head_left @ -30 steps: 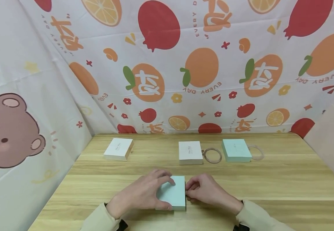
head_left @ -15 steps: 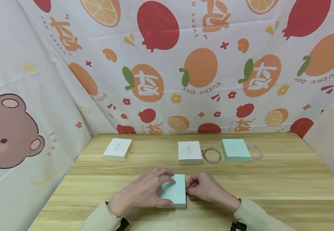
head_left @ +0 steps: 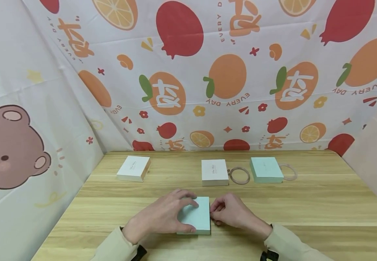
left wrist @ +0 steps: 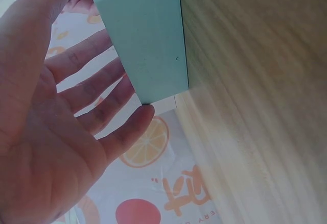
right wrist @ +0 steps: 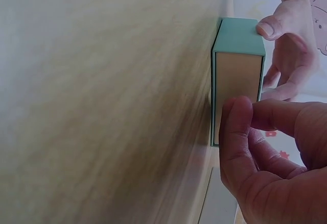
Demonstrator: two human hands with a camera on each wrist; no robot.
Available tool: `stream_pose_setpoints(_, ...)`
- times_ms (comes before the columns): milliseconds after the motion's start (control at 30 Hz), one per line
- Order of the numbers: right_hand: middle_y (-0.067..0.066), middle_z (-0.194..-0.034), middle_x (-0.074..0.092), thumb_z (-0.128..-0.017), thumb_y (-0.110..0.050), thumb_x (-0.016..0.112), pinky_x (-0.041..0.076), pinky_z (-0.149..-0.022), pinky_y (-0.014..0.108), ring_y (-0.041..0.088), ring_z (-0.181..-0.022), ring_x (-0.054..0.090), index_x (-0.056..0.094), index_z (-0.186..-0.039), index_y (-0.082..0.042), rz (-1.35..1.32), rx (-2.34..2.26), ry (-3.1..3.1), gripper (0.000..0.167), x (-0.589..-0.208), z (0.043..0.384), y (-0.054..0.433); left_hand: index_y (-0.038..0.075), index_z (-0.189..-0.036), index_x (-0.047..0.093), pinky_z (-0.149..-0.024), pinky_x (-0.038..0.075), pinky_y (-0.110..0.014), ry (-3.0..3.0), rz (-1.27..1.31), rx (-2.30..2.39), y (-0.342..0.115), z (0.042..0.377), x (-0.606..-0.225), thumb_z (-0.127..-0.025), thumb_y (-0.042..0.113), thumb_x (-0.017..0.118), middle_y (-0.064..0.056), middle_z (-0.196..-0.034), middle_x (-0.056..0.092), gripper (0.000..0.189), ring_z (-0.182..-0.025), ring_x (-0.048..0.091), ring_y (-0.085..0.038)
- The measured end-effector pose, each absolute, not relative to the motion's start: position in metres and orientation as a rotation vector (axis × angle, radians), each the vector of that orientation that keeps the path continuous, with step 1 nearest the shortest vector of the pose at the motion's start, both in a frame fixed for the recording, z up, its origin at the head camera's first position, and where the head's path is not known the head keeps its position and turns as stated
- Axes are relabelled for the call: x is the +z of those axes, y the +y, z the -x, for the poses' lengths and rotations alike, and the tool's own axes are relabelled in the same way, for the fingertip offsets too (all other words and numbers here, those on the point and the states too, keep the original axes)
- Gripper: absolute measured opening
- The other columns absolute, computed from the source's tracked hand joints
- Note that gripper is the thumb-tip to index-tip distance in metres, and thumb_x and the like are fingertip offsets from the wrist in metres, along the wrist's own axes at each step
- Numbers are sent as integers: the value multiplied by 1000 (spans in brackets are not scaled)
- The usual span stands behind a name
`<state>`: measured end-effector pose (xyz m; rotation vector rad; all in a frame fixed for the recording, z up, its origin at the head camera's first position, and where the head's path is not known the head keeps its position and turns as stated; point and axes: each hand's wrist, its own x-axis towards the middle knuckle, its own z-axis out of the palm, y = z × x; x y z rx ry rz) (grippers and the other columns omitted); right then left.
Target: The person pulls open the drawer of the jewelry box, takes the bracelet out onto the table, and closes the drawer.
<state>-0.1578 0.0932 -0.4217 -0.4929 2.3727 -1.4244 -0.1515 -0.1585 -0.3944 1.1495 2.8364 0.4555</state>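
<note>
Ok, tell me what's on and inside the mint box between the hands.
The left hand spans the top of the mint box, covering its left part. Inside can't be seen: the box is closed, its tan end partly covered by the right hand.

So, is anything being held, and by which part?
The left hand holds the nearer green box by its left part, thumb at the near edge. At the cream side, the right hand has fingertips together; anything between is hidden.
</note>
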Motion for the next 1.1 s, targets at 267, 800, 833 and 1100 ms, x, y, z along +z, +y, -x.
stream_pose_setpoints(267,-1,-68,67,-85,-3,71,51,-54,22,9,-58,63,74,-82,-6,455,-1439,2354,5,-422,157,98,24,-122,70,-105,51,-42,2836,-1134,454,-157,151,-393,-81,58,80,5,-140,60,54,-130,56,-18)
stream_pose_setpoints(800,0,-66,66,-86,-4,71,48,-53,23,10,-57,62,74,-82,-6,476,-1421,2352,6,-421,157,105,24,-121,71,-106,51,-42,2829,-1111,471,-157,149,-394,-80,58,81,5,-140,60,54,-130,56,-18)
stream_pose_setpoints(833,0,-66,66,-86,-3,71,47,-53,23,10,-57,62,74,-82,-7,478,-1414,2355,6,-421,157,106,24,-121,71,-106,51,-42,2829,-1108,471,-157,149,-395,-80,58,81,5,-140,60,54,-130,56,-17)
stream_pose_setpoints(1100,1,-66,67,-85,-3,69,46,-53,22,11,-59,63,73,-82,-8,470,-1394,2366,8,-419,158,108,23,-121,71,-106,51,-42,2829,-1091,474,-158,151,-394,-80,58,81,5,-140,60,54,-129,56,-17)
